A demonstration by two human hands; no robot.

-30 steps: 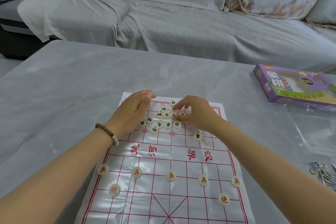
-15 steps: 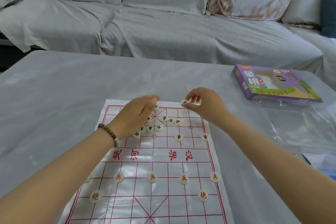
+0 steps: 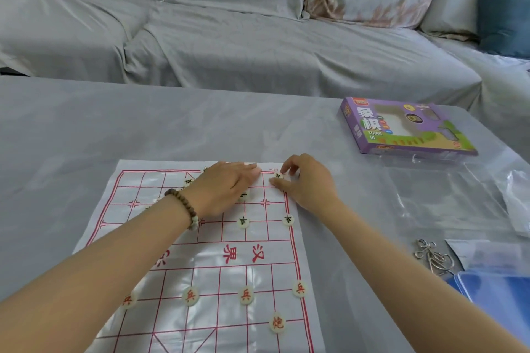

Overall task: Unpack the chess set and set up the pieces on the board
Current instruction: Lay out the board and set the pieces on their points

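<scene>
A white paper xiangqi board [image 3: 160, 180] with red lines lies on the grey table. My right hand [image 3: 308, 183] pinches a round cream black-marked piece [image 3: 277, 176] at the board's far right corner. My left hand [image 3: 226, 189], fingers straight, rests flat over the far rows and covers several black pieces; one [image 3: 244, 195] peeks out under it. Two black pawns [image 3: 243, 221] [image 3: 288, 220] stand nearer. Red pawns [image 3: 246, 294] and a red cannon [image 3: 277, 323] stand on the near half.
The purple chess box [image 3: 401, 129] lies at the far right of the table [image 3: 86, 123]. Clear plastic wrap [image 3: 447, 198], metal wire puzzles [image 3: 433, 256] and a blue sheet [image 3: 499, 295] lie to the right. A grey covered sofa [image 3: 229, 23] stands behind the table.
My right hand has carried a black piece from the middle cluster out to the far right corner. My left hand has slid rightwards along the far rows. The view has shifted right.
</scene>
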